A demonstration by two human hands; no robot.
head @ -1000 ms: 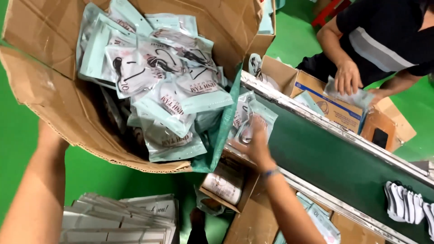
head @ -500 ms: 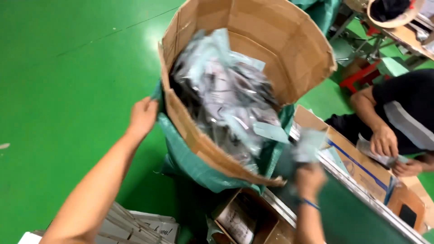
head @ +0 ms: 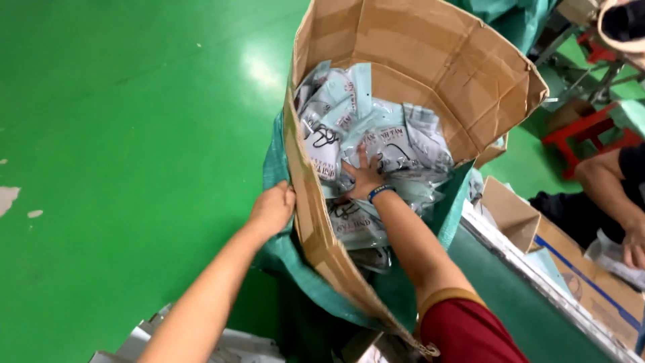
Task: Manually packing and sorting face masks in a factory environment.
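Head camera, looking down over both arms. A large cardboard box (head: 416, 87), open-topped and lined outside with green woven sacking (head: 282, 249), stands tilted toward the viewer on a glossy green floor (head: 121, 134). It is heaped with clear plastic packets (head: 376, 134) that show pale teal cards and dark looped items.

The left hand (head: 272, 208) is clenched around the near cardboard wall, fingers curled over the edge. The right hand (head: 364, 176), a blue band at its wrist, lies inside the box with fingers spread flat on the packets, pressing or gathering them, not yet closed around one.

Risks, as a judgement: the near wall is creased and bowed, so a hard pull could fold it and spill the slippery packets onto the floor. A loose grab could also drop packets between the box and the conveyor.

Around: a dark green conveyor belt (head: 510, 302) with a metal rail runs at lower right, close against the box. Beyond it sit smaller open cartons (head: 517, 215) and a co-worker's arm (head: 605, 188). A red stool (head: 584, 141) stands further back, and pale stacked packs (head: 228, 343) lie below the box, crowding the space.
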